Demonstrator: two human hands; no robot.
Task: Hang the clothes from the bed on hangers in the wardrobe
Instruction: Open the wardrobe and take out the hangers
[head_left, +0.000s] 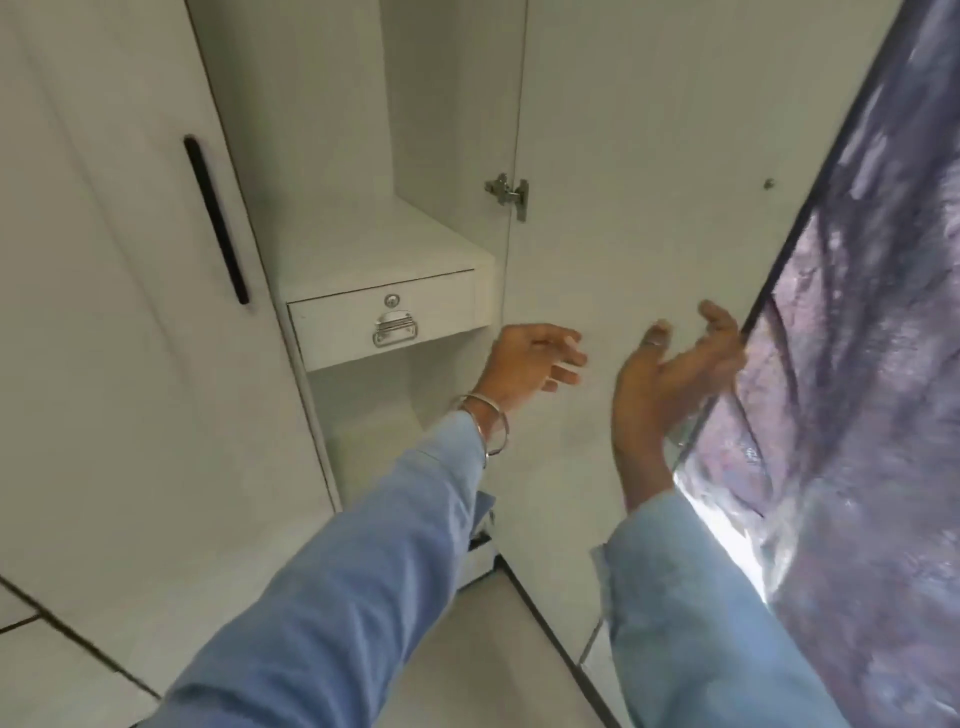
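Your wardrobe (447, 156) stands open ahead of you, white inside, with a bare shelf above a small drawer (384, 317) that carries a keyhole and a metal drop handle. No hanger or garment shows in this view. The open door (623, 208) swings out to your right on a steel hinge (509, 193); its far edge meets a purple-grey mottled surface (857, 364) — possibly a curtain or a printed panel, the blur makes it hard to tell.

Your right hand (670, 374) is raised palm-up beside that door edge, fingers loosely spread and holding nothing. Your left hand (530, 358) reaches forward in front of the door, fingers relaxed and slightly bent — also holding nothing — with a silver bangle (488, 423) at the wrist above a light blue sleeve (337, 571). To the left, a closed door has a long black handle (215, 218).
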